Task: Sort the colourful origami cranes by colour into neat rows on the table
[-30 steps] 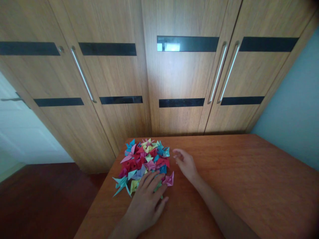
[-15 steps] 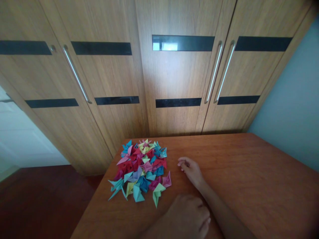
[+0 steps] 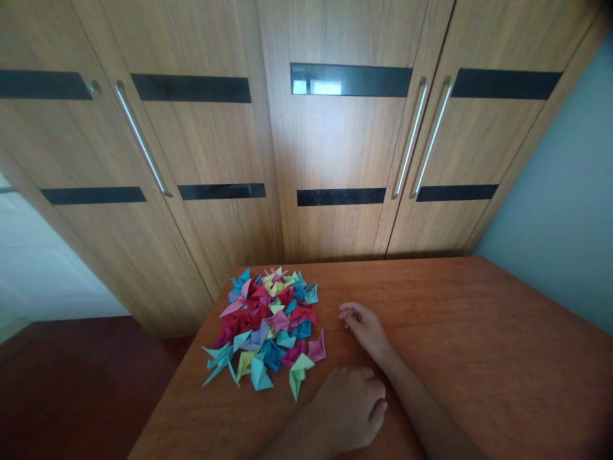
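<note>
A heap of folded paper cranes [image 3: 275,319] in pink, red, blue, yellow and green covers the left part of the table. My left hand [image 3: 352,406] rests in a loose fist near the front, just right of a light green crane [image 3: 299,375], not touching it. Its fingertips are mostly tucked out of sight. Farther back, my right hand [image 3: 364,327] lies on its side with fingers loosely curled towards the thumb. It is right of the heap and apart from it. I see nothing held in either hand.
The brown wooden table [image 3: 479,351] reaches to the right. Behind it stands a wooden wardrobe [image 3: 335,147] with black strips and long metal handles [image 3: 409,137]. A pale wall [image 3: 550,211] is at right, a white door [image 3: 43,262] at left.
My left hand has moved a little left and up. The right hand stays in nearly the same place, and the view has shifted slightly. The cranes lie as before.
</note>
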The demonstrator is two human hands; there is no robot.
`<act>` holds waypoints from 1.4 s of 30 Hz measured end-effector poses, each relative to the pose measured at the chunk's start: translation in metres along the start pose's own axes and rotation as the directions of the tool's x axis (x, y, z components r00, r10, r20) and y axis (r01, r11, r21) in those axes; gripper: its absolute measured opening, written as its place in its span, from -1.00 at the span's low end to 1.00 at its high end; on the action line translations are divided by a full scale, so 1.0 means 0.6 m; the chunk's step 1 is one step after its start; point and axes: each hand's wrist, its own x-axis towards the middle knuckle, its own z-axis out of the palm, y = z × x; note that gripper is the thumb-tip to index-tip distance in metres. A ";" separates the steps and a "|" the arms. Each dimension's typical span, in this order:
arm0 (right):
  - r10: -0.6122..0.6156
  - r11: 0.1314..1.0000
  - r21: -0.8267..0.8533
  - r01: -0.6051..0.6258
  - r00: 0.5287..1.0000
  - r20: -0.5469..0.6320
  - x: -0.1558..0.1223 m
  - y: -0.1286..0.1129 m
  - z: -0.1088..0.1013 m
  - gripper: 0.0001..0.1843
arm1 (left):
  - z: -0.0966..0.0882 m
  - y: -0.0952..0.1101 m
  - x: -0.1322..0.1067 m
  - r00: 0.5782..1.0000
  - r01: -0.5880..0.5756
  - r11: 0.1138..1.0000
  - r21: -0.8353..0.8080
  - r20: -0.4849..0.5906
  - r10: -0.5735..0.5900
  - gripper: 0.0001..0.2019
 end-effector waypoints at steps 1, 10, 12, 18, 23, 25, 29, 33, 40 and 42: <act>0.003 1.000 -0.002 -0.003 1.000 0.004 0.000 0.001 0.000 -0.78 | -0.001 -0.002 -0.001 1.000 0.005 1.000 -0.005 0.002 -0.005 -0.85; -0.003 1.000 -0.025 0.004 1.000 0.028 -0.001 -0.001 -0.001 -0.78 | -0.009 -0.012 -0.002 0.999 0.024 1.000 -0.004 0.045 -0.024 -0.83; -0.010 0.999 -0.052 0.012 0.999 0.033 -0.003 -0.005 0.000 -0.77 | -0.008 -0.011 -0.002 0.999 0.023 1.000 -0.013 0.037 -0.023 -0.84; -0.055 0.979 -0.196 0.057 0.998 0.019 -0.012 -0.027 0.000 -0.74 | 0.001 -0.015 0.000 0.997 0.055 0.994 -0.090 -0.040 -0.059 -0.87; -0.103 0.953 -0.285 0.106 0.994 0.027 -0.018 -0.043 -0.001 -0.74 | 0.007 -0.037 0.007 0.982 0.146 0.979 -0.144 -0.100 -0.162 -0.87; -0.107 0.946 -0.305 0.111 0.994 0.032 -0.020 -0.046 -0.001 -0.74 | 0.007 -0.049 0.010 0.968 0.197 0.970 -0.140 -0.128 -0.215 -0.88; -0.113 0.935 -0.334 0.118 0.993 0.036 -0.022 -0.046 0.001 -0.73 | 0.006 -0.065 0.011 0.935 0.301 0.949 -0.091 -0.169 -0.313 -0.87; -0.118 0.909 -0.399 0.119 0.993 0.026 -0.024 -0.047 0.002 -0.73 | 0.003 -0.063 0.009 0.936 0.305 0.951 -0.060 -0.166 -0.310 -0.89; -0.139 0.876 -0.455 0.159 0.987 0.078 -0.022 -0.044 0.000 -0.67 | -0.006 -0.048 0.005 0.977 0.189 0.976 -0.111 -0.081 -0.199 -0.92; -0.139 0.871 -0.464 0.162 0.987 0.085 -0.021 -0.042 0.001 -0.67 | -0.008 -0.047 0.005 0.978 0.190 0.975 -0.116 -0.067 -0.199 -0.92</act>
